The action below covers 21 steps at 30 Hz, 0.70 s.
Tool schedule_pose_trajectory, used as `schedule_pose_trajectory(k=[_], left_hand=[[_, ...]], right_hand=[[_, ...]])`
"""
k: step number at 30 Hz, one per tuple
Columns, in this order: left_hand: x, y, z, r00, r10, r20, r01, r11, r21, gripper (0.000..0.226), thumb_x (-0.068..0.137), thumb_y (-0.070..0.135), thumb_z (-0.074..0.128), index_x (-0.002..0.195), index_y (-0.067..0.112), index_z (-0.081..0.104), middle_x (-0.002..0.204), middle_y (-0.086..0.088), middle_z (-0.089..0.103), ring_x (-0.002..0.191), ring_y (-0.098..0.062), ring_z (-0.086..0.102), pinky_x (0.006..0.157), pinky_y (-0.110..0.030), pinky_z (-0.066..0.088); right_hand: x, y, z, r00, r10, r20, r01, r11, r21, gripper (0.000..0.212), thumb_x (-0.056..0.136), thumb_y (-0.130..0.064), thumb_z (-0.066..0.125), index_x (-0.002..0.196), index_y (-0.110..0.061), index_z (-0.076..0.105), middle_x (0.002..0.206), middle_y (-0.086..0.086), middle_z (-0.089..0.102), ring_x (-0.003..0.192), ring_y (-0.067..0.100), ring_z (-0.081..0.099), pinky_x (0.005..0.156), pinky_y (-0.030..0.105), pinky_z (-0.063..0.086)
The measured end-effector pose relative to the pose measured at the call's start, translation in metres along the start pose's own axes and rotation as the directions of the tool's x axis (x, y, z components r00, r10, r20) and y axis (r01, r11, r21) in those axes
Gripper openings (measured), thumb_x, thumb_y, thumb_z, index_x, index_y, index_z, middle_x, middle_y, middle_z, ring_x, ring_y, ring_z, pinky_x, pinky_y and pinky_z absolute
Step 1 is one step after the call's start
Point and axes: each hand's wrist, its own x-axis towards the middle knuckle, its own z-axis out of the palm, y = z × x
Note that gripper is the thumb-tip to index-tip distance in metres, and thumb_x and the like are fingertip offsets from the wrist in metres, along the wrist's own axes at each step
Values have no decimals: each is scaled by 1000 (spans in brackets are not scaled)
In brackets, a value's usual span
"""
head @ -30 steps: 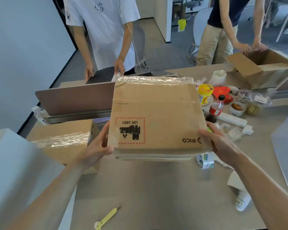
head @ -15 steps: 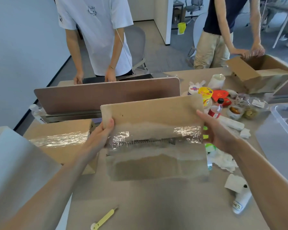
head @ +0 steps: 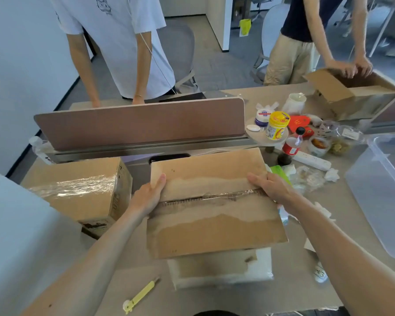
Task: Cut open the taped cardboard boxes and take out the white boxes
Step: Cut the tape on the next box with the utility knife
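Note:
I hold a brown cardboard box (head: pixel 214 231) above the table in front of me, its torn, taped seam facing up. My left hand (head: pixel 147 197) grips its left edge with the thumb on top. Gripping the right edge at the seam's end is my right hand (head: pixel 271 187), thumb on top. Below the box's near edge shows a white, film-covered face (head: pixel 260 267); I cannot tell whether it belongs to the box. A second cardboard box (head: pixel 82 190), wrapped in clear film, stands to the left. A yellow cutter (head: pixel 140 297) lies on the table near me.
A large white block (head: pixel 16 236) fills the near left. A brown desk divider (head: pixel 141 124) crosses behind the boxes. Bottles, jars and wrappers (head: pixel 290 142) crowd the right, beside a clear plastic bin (head: pixel 383 192). Two people stand opposite, one with hands in an open cardboard box (head: pixel 342 99).
I turned the box over from its printed face to the taped seam face, and brought it lower and nearer to me. Both hands stayed on its sides.

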Motion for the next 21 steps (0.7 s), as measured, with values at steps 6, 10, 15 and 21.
schedule_pose_trajectory(k=[6, 10, 15, 21], left_hand=[[-1, -23, 22, 995, 43, -90, -52, 993, -108, 71, 92, 74, 31, 132, 23, 59, 115, 3, 63, 113, -25, 59, 95, -39, 45], [1, -34, 22, 985, 79, -157, -95, 990, -101, 59, 102, 56, 33, 134, 14, 58, 122, -5, 62, 112, -27, 56, 90, -36, 39], [6, -48, 19, 986, 10, -167, -26, 995, -97, 67, 100, 61, 33, 127, 7, 61, 118, -12, 63, 103, -31, 57, 92, -40, 41], [8, -52, 17, 989, 10, -149, -25, 995, -95, 68, 97, 66, 35, 118, 9, 64, 112, -10, 65, 102, -31, 60, 88, -39, 43]], right_hand=[[-1, 6, 9, 990, -114, -85, 106, 991, -86, 32, 92, -52, 59, 89, -20, 62, 86, -6, 64, 87, 18, 62, 77, 35, 49], [-5, 4, 22, 978, -202, -50, 191, 967, -167, 48, 87, -64, 53, 119, -29, 59, 105, -7, 68, 104, 19, 62, 93, 42, 49], [1, -2, 30, 983, -180, -34, 167, 956, -242, 59, 83, -70, 50, 123, -27, 58, 112, 1, 69, 108, 25, 61, 95, 44, 49], [1, 8, 28, 984, -176, -23, 164, 950, -266, 40, 89, -63, 53, 102, -26, 63, 97, -1, 70, 95, 23, 65, 85, 41, 53]])
